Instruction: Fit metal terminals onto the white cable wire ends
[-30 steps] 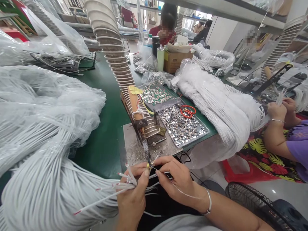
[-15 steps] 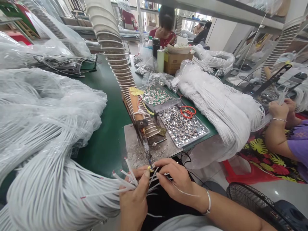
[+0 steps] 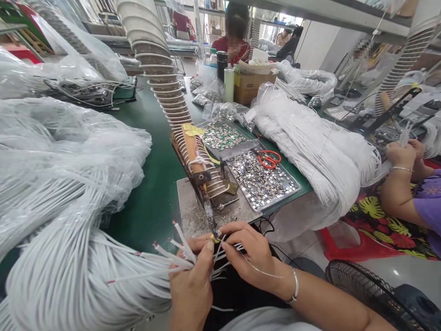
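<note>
My left hand (image 3: 193,282) is closed around several white cables (image 3: 179,261), whose red-tipped ends fan out to the left. At its thumb and fingertips sits a small yellow piece (image 3: 214,238), too small to name, right under the tip of a fixed soldering iron (image 3: 209,212). My right hand (image 3: 253,257) pinches a thin silvery solder wire (image 3: 257,266), which trails back over the palm towards the wrist. Its fingertips are close beside the iron's tip and the yellow piece. What touches the tip is partly hidden by the fingers.
A tray of small metal connectors (image 3: 272,186) with red-handled scissors (image 3: 269,159) lies behind the iron; a tray of green boards (image 3: 223,135) is beyond. A ribbed hose (image 3: 165,92) hangs overhead. Cable bundles (image 3: 86,266) flank me. A co-worker's hands (image 3: 401,154) are at right, a fan (image 3: 361,285) below.
Both hands have shifted very slightly up and left in the picture, along with the cable ends. The holds stay the same, and the solder wire is still at the iron's tip.
</note>
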